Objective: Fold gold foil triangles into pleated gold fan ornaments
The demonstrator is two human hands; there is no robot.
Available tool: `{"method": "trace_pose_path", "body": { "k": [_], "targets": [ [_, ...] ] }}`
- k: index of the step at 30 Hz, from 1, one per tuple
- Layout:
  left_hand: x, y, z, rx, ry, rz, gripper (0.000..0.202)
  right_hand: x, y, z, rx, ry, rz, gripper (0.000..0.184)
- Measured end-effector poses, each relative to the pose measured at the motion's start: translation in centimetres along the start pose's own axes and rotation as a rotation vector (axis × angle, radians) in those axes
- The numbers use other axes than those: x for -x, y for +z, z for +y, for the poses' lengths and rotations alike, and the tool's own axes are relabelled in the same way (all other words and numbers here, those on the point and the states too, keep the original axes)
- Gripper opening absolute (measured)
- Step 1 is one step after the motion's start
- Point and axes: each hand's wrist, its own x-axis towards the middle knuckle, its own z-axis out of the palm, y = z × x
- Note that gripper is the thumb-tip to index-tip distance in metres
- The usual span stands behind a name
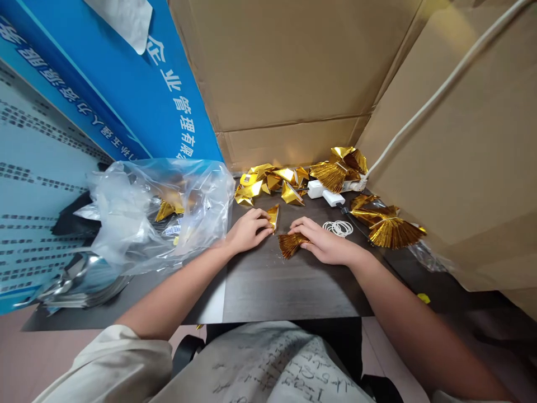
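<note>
"What lies before you?"

"A dark desk (293,291), with a crumpled, clear plastic bag (126,235) on its left side."

"What are you holding?"

"My right fingers (302,224) grip a pleated gold bundle (289,245) at the middle of the desk. My left fingers (262,223), nearly together, pinch a smaller folded gold piece (274,216) just left of it."

"And smaller still?"

"Thin white loops (338,228), lying right of the bundle."

Blue board (126,95) reads "人力资源服务"; "企业管理有限"
</note>
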Motion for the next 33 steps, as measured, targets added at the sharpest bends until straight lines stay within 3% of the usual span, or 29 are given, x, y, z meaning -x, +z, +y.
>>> {"method": "trace_pose_path", "body": {
  "k": [4,12,17,20,26,28,33],
  "targets": [
    [1.1,-0.3,-0.8,0.118,0.03,-0.024,0.02,-0.3,0.5,-0.7,0.01,-0.052,-0.064,0.032],
    [0.1,-0.1,-2.9,0.221,0.186,-0.064,0.01,-0.6,0.9,-1.3,0.022,-0.019,-0.078,0.034],
    [0.1,-0.2,-3.4,0.184,0.231,-0.048,0.016,-0.5,0.6,-0.9,0.01,0.049,-0.025,0.039],
    [0.3,-0.4,-3.4,0.127,0.215,-0.032,0.022,-0.4,0.2,-0.9,0.016,0.065,-0.045,0.039],
    [0.6,-1.1,-3.4,0.11,0.31,-0.081,0.034,-0.5,0.0,-1.0,0.008,0.065,-0.07,0.041],
    [0.7,-1.0,-3.4,0.108,0.295,-0.072,0.039,-0.6,0.0,-0.9,0.005,0.066,-0.071,0.041],
    [0.6,-0.4,-2.7,0.076,0.136,-0.027,0.028,-0.7,-0.2,-1.1,0.009,0.091,-0.086,0.04]
  ]
}}
